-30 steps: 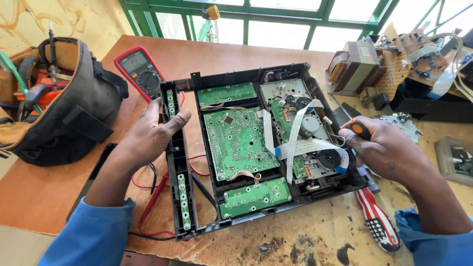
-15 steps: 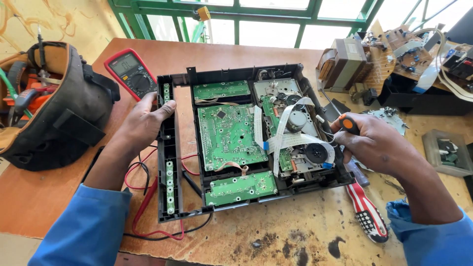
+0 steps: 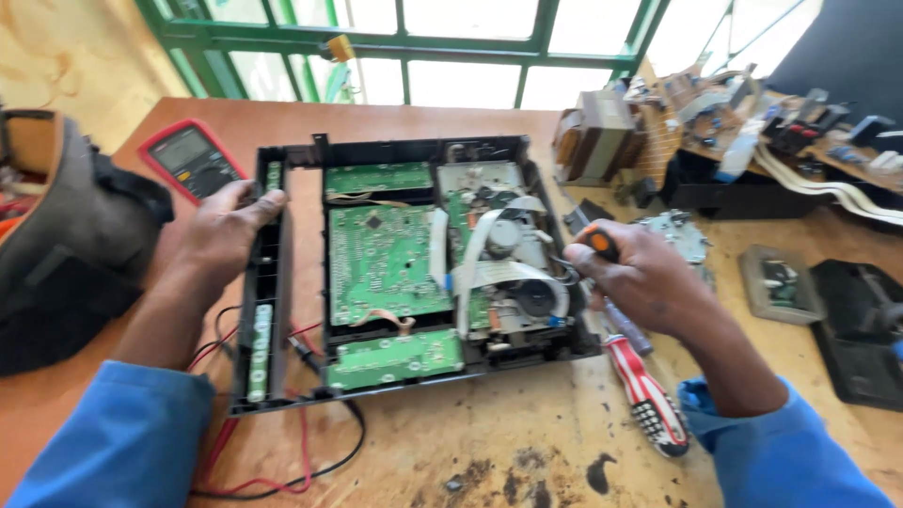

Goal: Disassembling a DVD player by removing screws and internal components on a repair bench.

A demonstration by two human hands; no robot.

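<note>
Hands (image 3: 221, 230) (image 3: 640, 277) on open black chassis (image 3: 259, 310), orange-handled screwdriver (image 3: 599, 242) in right.

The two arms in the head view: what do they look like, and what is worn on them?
Both arms wear blue sleeves: the left sleeve and right sleeve stop short of the wrists, leaving the forearms bare. The left hand and right hand are bare, with no gloves, watch or rings in sight.

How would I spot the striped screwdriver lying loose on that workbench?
Start at the opened black player chassis in the middle of the wooden bench. Just off its near right corner, below the right hand, lies the loose screwdriver. Its handle is striped red and white with a black dotted grip, unlike the orange-capped tool the hand holds.
</note>
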